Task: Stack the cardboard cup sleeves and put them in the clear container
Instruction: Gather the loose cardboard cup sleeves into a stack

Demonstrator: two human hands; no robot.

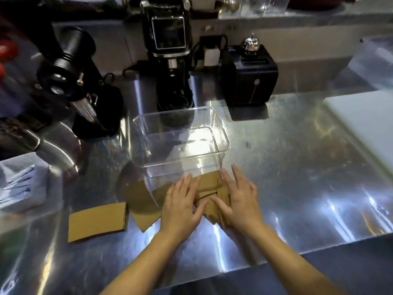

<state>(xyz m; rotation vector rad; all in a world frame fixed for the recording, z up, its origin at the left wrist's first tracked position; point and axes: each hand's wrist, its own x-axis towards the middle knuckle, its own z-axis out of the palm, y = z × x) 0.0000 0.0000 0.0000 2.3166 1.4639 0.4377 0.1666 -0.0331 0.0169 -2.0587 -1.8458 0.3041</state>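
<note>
Several flat brown cardboard cup sleeves (pixel 209 188) lie overlapped on the steel counter just in front of the clear container (pixel 223 133), which stands with nothing inside. My left hand (pixel 182 203) rests flat on the left part of this pile, fingers spread. My right hand (pixel 240 199) lies flat on the right part, fingers spread and pointing toward the container. One more sleeve (pixel 97 221) sits apart to the left, and another (pixel 146 220) pokes out beside my left wrist.
Black coffee grinders (pixel 170 52) and a black box with a silver bell (pixel 249 75) stand behind the container. A white board (pixel 365 124) lies at the right, a plastic bag (pixel 19 182) at the left. The counter's front edge runs under my forearms.
</note>
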